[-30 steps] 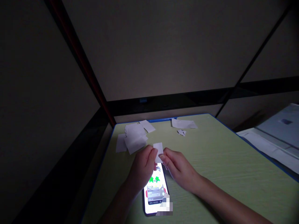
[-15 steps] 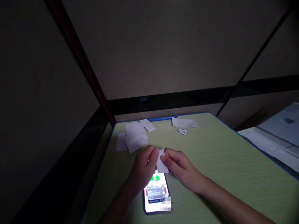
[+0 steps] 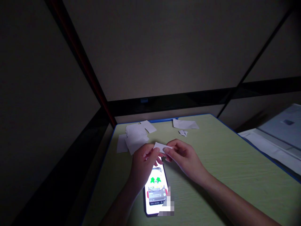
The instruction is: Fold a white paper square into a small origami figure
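A small white paper piece (image 3: 161, 147) is held above the green table (image 3: 223, 163) between both hands. My left hand (image 3: 142, 166) pinches its left edge with thumb and fingers. Its right edge is pinched by my right hand (image 3: 182, 157). The paper lies nearly flat, tilted toward the camera. Just below the hands a lit phone (image 3: 156, 191) lies flat on the table, screen up, showing green shapes.
A loose pile of white paper sheets (image 3: 135, 136) lies at the table's far left. Another sheet (image 3: 185, 124) and a small folded scrap (image 3: 182, 133) sit near the far edge. Light grey bedding (image 3: 277, 138) is at the right. Dark frame bars run behind.
The hands lifted slightly away from the phone, and the paper piece turned from hanging down over the screen to lying nearly flat between the fingertips.
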Tool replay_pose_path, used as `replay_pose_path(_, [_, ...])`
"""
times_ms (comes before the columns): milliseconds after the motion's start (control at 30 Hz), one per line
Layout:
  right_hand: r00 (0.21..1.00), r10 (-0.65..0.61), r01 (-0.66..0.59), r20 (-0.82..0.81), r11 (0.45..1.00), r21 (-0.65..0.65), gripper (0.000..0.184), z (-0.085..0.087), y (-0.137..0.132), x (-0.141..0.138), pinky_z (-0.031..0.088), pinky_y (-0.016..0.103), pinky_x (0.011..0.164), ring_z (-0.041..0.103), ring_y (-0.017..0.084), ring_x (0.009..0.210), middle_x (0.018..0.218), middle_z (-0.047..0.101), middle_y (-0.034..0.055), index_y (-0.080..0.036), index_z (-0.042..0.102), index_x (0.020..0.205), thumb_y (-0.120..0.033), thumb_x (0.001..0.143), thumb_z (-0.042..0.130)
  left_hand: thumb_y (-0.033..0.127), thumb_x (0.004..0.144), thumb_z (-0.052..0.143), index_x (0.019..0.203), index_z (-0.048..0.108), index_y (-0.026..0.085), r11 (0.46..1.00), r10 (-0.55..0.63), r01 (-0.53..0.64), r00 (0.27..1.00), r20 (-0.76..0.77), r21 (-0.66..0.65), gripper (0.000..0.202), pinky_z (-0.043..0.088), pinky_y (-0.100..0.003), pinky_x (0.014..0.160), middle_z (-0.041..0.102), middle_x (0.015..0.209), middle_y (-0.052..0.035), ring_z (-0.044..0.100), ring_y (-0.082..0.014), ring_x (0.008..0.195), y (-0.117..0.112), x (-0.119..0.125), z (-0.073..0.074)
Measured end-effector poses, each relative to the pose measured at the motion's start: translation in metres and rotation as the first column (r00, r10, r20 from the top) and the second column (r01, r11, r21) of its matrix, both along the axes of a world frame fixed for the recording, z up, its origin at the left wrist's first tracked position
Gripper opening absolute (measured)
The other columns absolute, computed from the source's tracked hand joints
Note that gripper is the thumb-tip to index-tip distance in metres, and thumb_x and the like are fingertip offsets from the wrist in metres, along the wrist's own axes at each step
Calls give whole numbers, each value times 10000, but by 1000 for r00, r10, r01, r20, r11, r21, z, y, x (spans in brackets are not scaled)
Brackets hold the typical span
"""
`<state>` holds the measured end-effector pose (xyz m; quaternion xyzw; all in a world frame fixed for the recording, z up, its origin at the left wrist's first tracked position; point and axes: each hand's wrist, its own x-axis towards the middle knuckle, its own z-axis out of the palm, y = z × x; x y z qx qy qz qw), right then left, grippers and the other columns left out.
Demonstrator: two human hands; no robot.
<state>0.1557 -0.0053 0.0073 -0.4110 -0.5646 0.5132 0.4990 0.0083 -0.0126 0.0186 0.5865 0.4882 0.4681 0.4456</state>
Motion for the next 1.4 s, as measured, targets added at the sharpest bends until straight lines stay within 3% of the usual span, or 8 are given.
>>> replay_pose_path(333, [999,34,-34,1,999,-29,149,-3,-1,-1,353,229,464,472,94,493,534,532,-29,-153,570,725,-289,744,630,248,790,501,647,538,141,993,-66,62,997,-35,-105,183,397,-184,445,588,556,18,547,-97,475,3,-1,-4])
replay_pose_path(467, [999,35,-36,31,999,38,146,-3,-1,0,399,238,513,515,110,567,630,577,-9,-161,594,802,-287,745,639,241,793,494,656,553,140,996,-56,53,998,-38,-76,180,399,-182,448,576,551,23,556,-99,488,1,0,-5])
replay_pose_path(600, [990,5,-27,139,987,157,164,-2,-3,3,424,247,513,539,119,569,628,597,3,-170,628,802,-294,836,526,252,790,516,661,547,135,996,-80,79,997,-11,-49,177,416,-187,469,593,577,8,577,-106,519,2,0,-5])
replay_pose_path(667, [970,-75,-1,231,950,311,145,-2,-4,6,454,268,558,574,134,619,691,636,21,-179,651,832,-258,835,531,267,795,520,799,543,141,995,-85,88,995,54,-47,129,426,-198,464,616,651,4,598,-116,528,3,0,-7])
replay_pose_path(767, [928,-186,-19,323,841,541,142,-2,-4,9,479,300,658,603,156,738,822,663,46,-192,668,901,-190,815,556,314,794,536,927,487,157,987,-128,140,982,135,-80,211,449,-215,459,622,728,-2,632,-141,558,5,-1,-10])
replay_pose_path(867, [920,-209,-36,333,798,602,150,-3,-3,9,488,301,658,599,156,750,820,649,46,-199,675,903,-172,809,561,323,796,534,871,493,147,983,-141,156,979,147,-94,196,475,-227,484,604,708,-3,639,-149,587,5,0,-12])
replay_pose_path(1100, [937,-100,-94,334,850,519,199,1,-3,6,490,327,711,588,172,824,911,627,62,-218,670,973,-198,814,552,298,809,519,933,551,132,992,-112,117,984,136,-35,210,514,-254,561,613,775,-27,602,-122,604,4,-1,-7])
replay_pose_path(1400, [981,-44,-7,189,966,259,142,5,-2,2,435,297,589,555,158,701,811,601,49,-177,663,881,-213,765,589,252,835,491,1074,544,187,987,-79,95,990,-118,132,254,497,-266,695,648,885,-41,618,-138,743,1,-6,-11])
